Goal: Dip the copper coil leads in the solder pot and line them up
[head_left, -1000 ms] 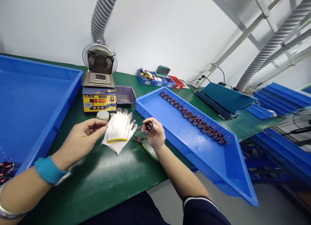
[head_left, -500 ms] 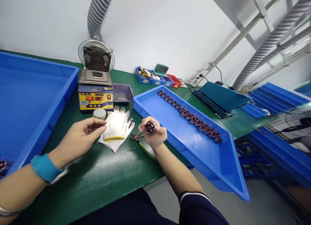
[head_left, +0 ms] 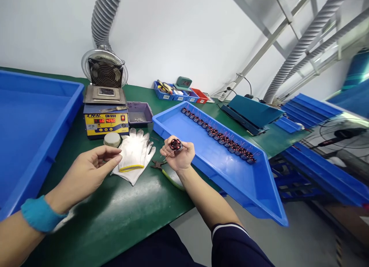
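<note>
My right hand (head_left: 181,155) is wrapped round a small motor stator (head_left: 175,145) with a dark body, copper windings and loose wire ends hanging to the left. It is raised above the near-left edge of a blue tray (head_left: 239,190). Inside that tray, a long row of similar stators (head_left: 219,136) stands with wires pointing up. My left hand (head_left: 92,169) hovers above the green bench, left of the white gloves (head_left: 134,149); its fingers are loosely curved with the thumb apart, and nothing shows in them. Green-handled cutters (head_left: 167,174) lie below my right hand.
A solder pot (head_left: 106,120) with red digits stands at the back left, a fan and duct (head_left: 106,72) behind it. Close by are a round tin (head_left: 112,139) and a purple tray (head_left: 140,115). Another blue tray (head_left: 62,105) fills the left side. Small bins (head_left: 180,94) line the wall.
The view has swung slightly to the right, so the bench things appear further left. My right hand keeps the stator, tilted a little differently; my left hand stays near the gloves.
</note>
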{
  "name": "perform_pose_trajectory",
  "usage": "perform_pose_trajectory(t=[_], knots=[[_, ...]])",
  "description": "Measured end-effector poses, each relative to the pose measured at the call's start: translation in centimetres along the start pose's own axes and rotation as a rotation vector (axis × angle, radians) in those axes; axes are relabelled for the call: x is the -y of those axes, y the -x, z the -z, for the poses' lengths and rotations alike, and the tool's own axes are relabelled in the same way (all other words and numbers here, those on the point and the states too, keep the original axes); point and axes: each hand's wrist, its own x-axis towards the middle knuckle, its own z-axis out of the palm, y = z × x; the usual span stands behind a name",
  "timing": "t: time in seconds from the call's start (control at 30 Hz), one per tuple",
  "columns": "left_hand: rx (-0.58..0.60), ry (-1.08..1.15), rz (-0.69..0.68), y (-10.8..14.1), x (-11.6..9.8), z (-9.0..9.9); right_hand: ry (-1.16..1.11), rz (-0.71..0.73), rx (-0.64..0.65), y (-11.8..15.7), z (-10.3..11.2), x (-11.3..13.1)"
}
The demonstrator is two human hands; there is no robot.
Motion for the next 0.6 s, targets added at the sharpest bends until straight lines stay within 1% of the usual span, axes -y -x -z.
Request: perform_pose_trajectory(t=[0.1, 0.2, 0.27, 0.33, 0.4, 0.47, 0.53, 0.6], knots=[[0.056, -0.005, 0.012, 0.0, 0.4, 0.0, 0.053, 0.008, -0.050, -0.8, -0.2, 0.5], [0.094, -0.021, -0.015, -0.1, 0.9, -0.3, 0.161, -0.067, -0.105, -3.5, -1.4, 1.4], [0.101, -0.019, -0.047, -0.1, 1.0, -0.5, 0.261, -0.153, -0.135, -6.6, -3.0, 1.8], [0.091, -0.005, -0.065, -0.1, 1.0, -0.7, 0.359, -0.197, -0.166, -10.3, -5.0, 1.7], [0.079, -0.003, -0.062, -0.2, 0.8, -0.8, 0.459, -0.188, -0.193, -14.0, -7.3, 1.1], [0.071, 0.003, -0.050, -0.3, 0.7, -0.8, 0.606, -0.153, -0.223, -17.5, -9.2, 0.2], [0.077, 0.017, -0.041, -0.4, 0.7, -0.8, 0.752, -0.117, -0.257, -20.3, -10.6, -0.9], [0.081, 0.030, -0.040, -0.4, 0.7, -0.9, 0.849, -0.094, -0.280, -22.3, -11.3, -2.0]])
